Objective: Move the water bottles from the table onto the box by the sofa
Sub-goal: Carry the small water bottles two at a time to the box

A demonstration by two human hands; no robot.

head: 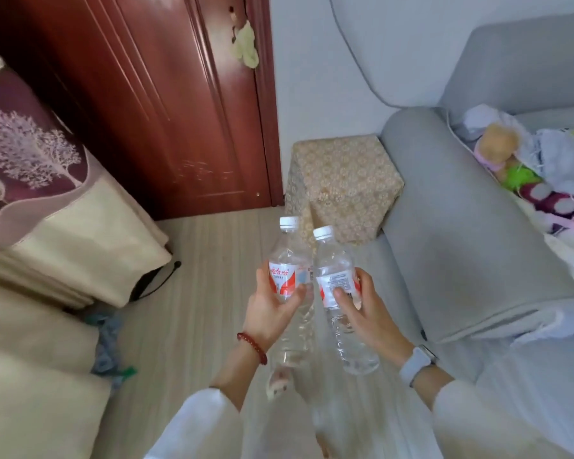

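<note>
Over at two o'clock the grey sofa [461, 226] fills most of my view, its seat running off the frame, and tucked against its arm at twelve o'clock stands the box [345, 180] under a patterned cloth, its top bare. I judge this to be the carrying step: both bottles are off the table, which I cannot pick out from here, and neither has reached the box yet. Next I need to step closer, lift them over the top and stand them upright side by side. My left hand [272, 303] is wrapped around one bottle [287, 270] at its label; my right hand [365, 306] is curled around the other bottle [337, 283] the same way. Both lean caps forward, nearly touching. Blur hides the label print, and the box's far side is out of sight.
</note>
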